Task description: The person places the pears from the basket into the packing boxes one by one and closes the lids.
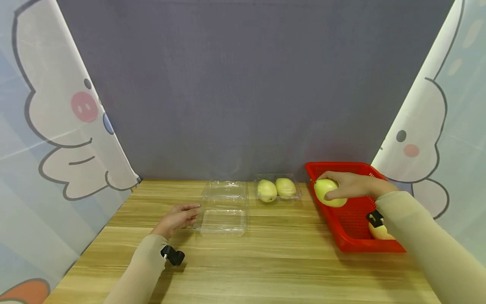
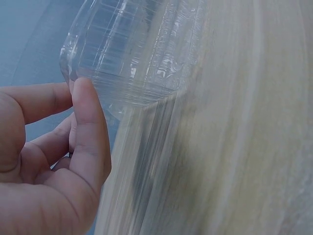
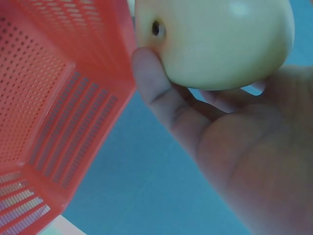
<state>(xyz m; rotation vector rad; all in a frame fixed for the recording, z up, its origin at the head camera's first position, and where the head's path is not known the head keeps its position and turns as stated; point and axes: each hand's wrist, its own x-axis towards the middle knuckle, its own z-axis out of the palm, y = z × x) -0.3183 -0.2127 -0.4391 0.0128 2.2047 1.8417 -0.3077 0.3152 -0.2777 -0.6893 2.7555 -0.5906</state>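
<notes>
My right hand (image 1: pixel 347 185) grips a yellow-green pear (image 1: pixel 328 193) above the left side of the red basket (image 1: pixel 343 242). In the right wrist view, the thumb presses near the dark hollow at one end of the pear (image 3: pixel 220 44). My left hand (image 1: pixel 180 218) pinches the left rim of a clear plastic clamshell box (image 1: pixel 224 221), which lies with its lid folded back. The left wrist view has thumb and forefinger on the rim of this clamshell box (image 2: pixel 122 63). No fruit lies in it.
A second clear box (image 1: pixel 298 195) with two pears (image 1: pixel 267 191) stands at the table's back, right of the first. Another pear (image 1: pixel 379 231) lies in the basket, partly behind the right wrist. A grey wall (image 1: pixel 228 93) rises behind the wooden table (image 1: pixel 265 270).
</notes>
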